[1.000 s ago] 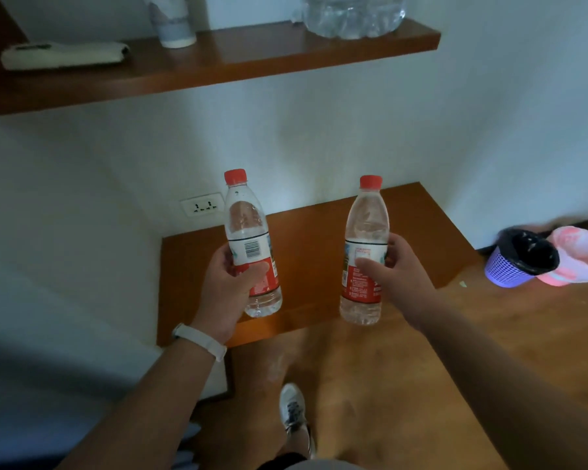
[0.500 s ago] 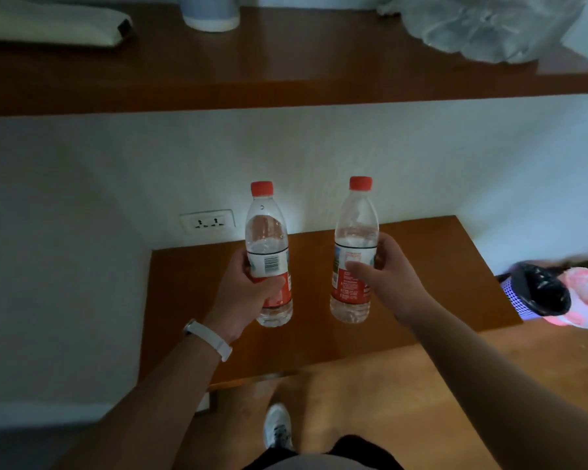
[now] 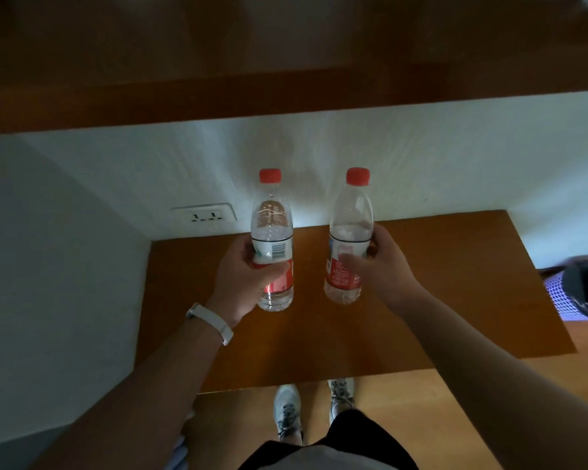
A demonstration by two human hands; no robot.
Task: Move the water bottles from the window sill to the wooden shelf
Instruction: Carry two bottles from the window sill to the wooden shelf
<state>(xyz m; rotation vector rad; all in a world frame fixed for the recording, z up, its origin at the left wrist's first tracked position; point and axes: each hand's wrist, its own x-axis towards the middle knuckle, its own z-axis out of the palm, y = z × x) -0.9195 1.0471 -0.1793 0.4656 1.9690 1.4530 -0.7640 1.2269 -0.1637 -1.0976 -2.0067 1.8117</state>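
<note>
- left hand [image 3: 245, 283] is gripping left bottle [image 3: 271, 218] around the label, upright
- right hand [image 3: 384, 269] is gripping right bottle [image 3: 350, 215] likewise
- both bottles are hovering over lower shelf [image 3: 455, 293], under upper shelf [image 3: 286, 96]

lower shelf [image 3: 438, 300] wide open, bare wood showing; above it the upper shelf [image 3: 286, 103] overhangs; wall [image 3: 421, 157] shuts its back and left, basket [image 3: 564, 293] off its right.
</note>
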